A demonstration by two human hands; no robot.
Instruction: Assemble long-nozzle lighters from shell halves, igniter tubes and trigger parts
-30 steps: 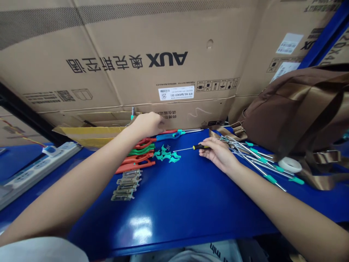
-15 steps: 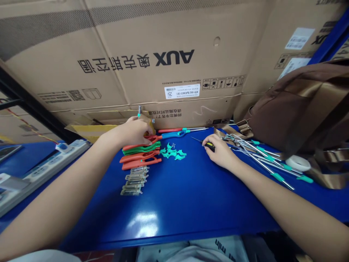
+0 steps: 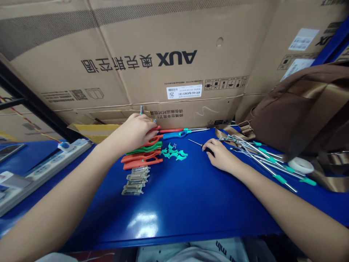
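At the back of the blue table, my left hand (image 3: pixel 140 131) is closed over the end of a row of plastic lighter casings. A red casing (image 3: pixel 156 128) shows between its thumb and fingers, mostly hidden. Below it lie green casings (image 3: pixel 148 147) and orange-red casings (image 3: pixel 141 160). My right hand (image 3: pixel 219 154) rests on the table, gripping a thin screwdriver (image 3: pixel 195 141) whose shaft points left; its handle is mostly covered. Between the hands is a small pile of teal plastic triggers (image 3: pixel 174 153). Clear lighter fuel tanks (image 3: pixel 135 181) are lined up nearer me.
Red and blue lighters (image 3: pixel 174 135) with metal tubes lie along the back. Metal rods with teal parts and wires (image 3: pixel 267 156) spread at right, beside a white tape roll (image 3: pixel 300 165) and a brown bag (image 3: pixel 300 109). A power strip (image 3: pixel 46 169) is at left; a cardboard box (image 3: pixel 141 32) stands behind.
My left hand has lifted slightly, with the red casing now showing higher by its fingertips. My right hand has turned over the screwdriver, covering its yellow-black handle. The view has shifted slightly.
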